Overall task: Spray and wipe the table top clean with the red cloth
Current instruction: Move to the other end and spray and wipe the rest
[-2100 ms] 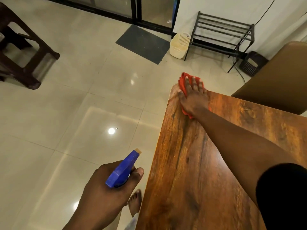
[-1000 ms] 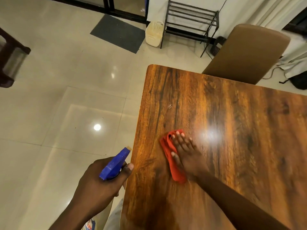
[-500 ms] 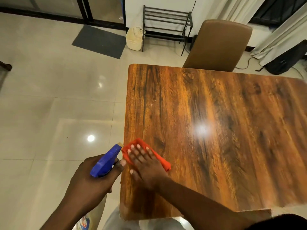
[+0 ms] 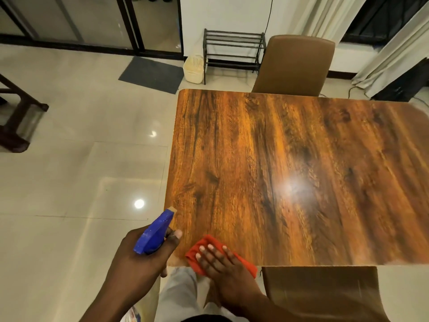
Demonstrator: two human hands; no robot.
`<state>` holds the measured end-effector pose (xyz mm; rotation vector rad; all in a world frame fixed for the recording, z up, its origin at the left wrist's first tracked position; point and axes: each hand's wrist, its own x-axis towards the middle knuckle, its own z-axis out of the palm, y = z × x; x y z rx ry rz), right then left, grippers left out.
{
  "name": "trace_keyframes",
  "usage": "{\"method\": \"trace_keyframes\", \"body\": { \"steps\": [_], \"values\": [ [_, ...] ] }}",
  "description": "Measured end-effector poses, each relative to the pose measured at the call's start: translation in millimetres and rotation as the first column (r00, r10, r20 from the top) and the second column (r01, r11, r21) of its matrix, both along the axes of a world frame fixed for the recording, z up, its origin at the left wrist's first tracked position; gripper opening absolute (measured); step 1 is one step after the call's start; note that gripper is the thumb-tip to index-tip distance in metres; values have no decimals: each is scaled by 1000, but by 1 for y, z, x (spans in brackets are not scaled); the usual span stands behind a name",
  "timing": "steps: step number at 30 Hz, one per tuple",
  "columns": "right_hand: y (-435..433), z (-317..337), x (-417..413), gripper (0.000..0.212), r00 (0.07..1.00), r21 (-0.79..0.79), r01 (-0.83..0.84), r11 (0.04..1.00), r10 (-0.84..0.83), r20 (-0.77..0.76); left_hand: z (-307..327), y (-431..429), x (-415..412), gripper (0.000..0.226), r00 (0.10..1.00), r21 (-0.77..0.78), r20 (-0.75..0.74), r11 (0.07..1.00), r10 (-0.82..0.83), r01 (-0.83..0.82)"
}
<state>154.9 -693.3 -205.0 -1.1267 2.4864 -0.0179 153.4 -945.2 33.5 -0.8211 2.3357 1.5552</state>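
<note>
Wooden table top, spread right-hand fingers flat on red cloth, spray nozzle up-right.

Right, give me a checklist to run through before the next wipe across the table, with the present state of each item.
1. Red cloth under the right hand: ok, palm flat on it.
2. Cloth fully on the table top: not ok, it overhangs the near edge.
3. Spray bottle held by the left hand: ok, gripped beside the table's left edge.
4. Nozzle aimed at the table: cannot tell.
5. Wiping path free of objects: ok, nothing lies on the top.
6. Surface wet with spray: cannot tell, only a light glare shows.
</note>
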Motion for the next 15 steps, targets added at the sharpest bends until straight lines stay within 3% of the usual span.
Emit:
{"method": "trace_keyframes", "body": {
  "steps": [7, 10, 13, 15],
  "values": [
    [69, 7, -10, 62, 940, -47, 338, 940, -339, -41, 3, 18, 28, 28, 1000, 2, -1, 1000, 10, -10],
    [71, 11, -33, 75, 876, -23, 481, 876, -482, -34, 2, 19, 30, 28, 1000, -16, -8, 1000, 11, -11],
    [56, 14, -34, 88, 861, -24, 504, 863, -500, 89, -2, 17, 26, 32, 1000, 12, 6, 1000, 25, -25],
    [46, 10, -23, 82, 888, -2, 451, 893, -448, 107, -3, 15, 20, 42, 1000, 40, 18, 999, 18, -19]
  ]
}}
